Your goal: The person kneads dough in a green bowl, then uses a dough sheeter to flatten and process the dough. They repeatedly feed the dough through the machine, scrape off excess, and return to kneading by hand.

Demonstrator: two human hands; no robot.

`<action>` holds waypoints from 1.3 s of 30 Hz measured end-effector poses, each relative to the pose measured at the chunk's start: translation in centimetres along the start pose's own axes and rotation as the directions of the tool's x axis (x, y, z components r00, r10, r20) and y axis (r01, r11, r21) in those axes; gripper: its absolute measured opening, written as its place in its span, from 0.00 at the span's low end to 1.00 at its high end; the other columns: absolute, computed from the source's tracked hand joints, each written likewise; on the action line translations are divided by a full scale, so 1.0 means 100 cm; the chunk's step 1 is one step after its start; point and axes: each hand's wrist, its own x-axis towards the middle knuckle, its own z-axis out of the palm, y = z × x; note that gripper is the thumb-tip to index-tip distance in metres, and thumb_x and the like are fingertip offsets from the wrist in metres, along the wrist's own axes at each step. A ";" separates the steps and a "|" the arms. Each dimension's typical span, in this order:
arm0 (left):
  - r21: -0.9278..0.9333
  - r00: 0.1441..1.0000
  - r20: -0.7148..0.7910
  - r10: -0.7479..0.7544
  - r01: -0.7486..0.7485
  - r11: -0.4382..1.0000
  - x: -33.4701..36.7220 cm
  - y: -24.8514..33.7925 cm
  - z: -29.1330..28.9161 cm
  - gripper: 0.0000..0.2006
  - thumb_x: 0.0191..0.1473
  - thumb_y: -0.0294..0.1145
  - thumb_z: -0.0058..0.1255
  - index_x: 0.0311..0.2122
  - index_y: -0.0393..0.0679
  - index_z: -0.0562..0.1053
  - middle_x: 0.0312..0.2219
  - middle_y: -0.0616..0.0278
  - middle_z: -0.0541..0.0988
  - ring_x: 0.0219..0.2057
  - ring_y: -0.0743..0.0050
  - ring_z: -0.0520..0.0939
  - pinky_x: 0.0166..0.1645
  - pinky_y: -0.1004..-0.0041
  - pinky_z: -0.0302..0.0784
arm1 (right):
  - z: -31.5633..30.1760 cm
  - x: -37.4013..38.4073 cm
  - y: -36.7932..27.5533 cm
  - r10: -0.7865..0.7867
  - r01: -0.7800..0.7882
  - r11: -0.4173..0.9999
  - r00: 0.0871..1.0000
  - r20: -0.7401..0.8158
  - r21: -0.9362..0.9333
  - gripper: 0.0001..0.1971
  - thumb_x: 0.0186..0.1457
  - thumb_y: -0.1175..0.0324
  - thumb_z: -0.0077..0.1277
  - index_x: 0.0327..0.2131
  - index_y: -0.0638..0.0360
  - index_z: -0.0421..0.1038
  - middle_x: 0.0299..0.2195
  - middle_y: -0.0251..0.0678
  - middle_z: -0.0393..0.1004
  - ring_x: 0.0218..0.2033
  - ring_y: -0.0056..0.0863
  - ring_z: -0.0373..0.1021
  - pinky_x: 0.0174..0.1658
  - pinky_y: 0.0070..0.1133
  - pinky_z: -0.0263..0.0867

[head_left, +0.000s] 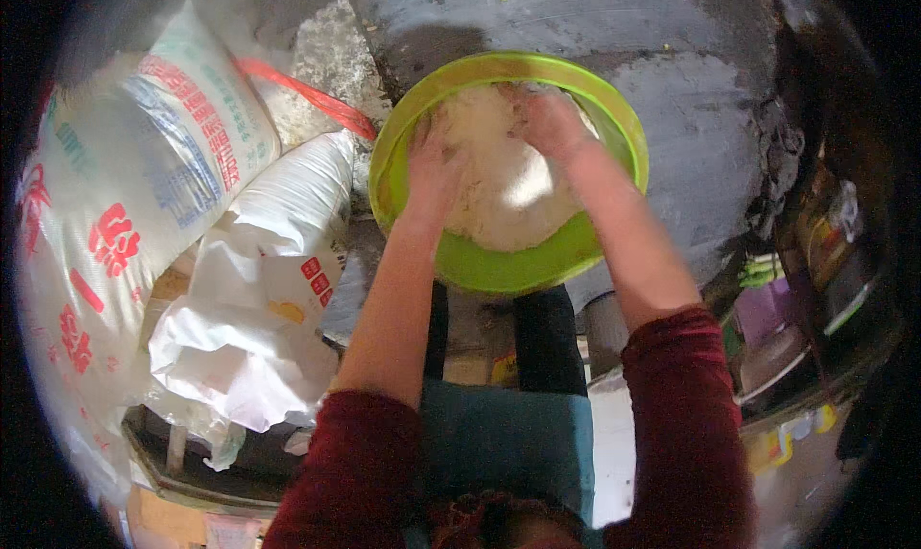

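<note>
A lime-green basin [523,273] stands in front of me, holding a pale, flour-like powder [494,189] with a bright patch of light on it. Both forearms reach down into the basin. My left hand [437,165] lies against the powder near the left wall, its fingers stretched out and apart, the tips partly covered. Across from it, my right hand [554,125] is in the powder toward the far side. Its fingers are blurred and partly buried, so their closing does not show.
To the left lean a large woven sack [125,194] with coloured print and a crumpled white bag [249,328]. A red strip [312,98] lies behind them. Grey floor [691,155] surrounds the basin. Purple and green items [767,304] stand at the right.
</note>
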 end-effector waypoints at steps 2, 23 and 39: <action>-0.253 0.973 0.227 -0.038 0.097 0.963 0.027 -0.018 0.015 0.30 0.45 0.29 0.52 0.56 0.39 0.60 0.55 0.50 0.62 0.56 0.56 0.63 0.59 0.64 0.58 | 0.015 0.021 0.010 0.028 -0.028 1.000 1.000 0.008 0.000 0.31 0.37 0.62 0.61 0.50 0.52 0.65 0.43 0.45 0.71 0.44 0.39 0.69 0.47 0.29 0.65; 0.610 0.856 0.445 -0.262 -0.076 0.789 -0.051 -0.002 0.065 0.10 0.46 0.27 0.43 0.35 0.38 0.72 0.37 0.43 0.72 0.39 0.49 0.76 0.43 0.60 0.73 | 0.107 -0.091 -0.031 0.033 -0.080 0.977 0.972 -0.231 -0.197 0.06 0.43 0.72 0.46 0.25 0.63 0.71 0.35 0.47 0.73 0.28 0.41 0.68 0.31 0.33 0.68; 0.601 0.921 0.179 0.346 -0.381 0.702 -0.026 0.049 0.012 0.22 0.49 0.32 0.44 0.52 0.44 0.64 0.51 0.46 0.65 0.52 0.47 0.64 0.55 0.56 0.62 | -0.005 -0.102 -0.011 0.164 -0.071 0.977 0.856 -0.490 0.203 0.38 0.39 0.81 0.52 0.58 0.50 0.56 0.56 0.52 0.55 0.54 0.48 0.58 0.57 0.31 0.57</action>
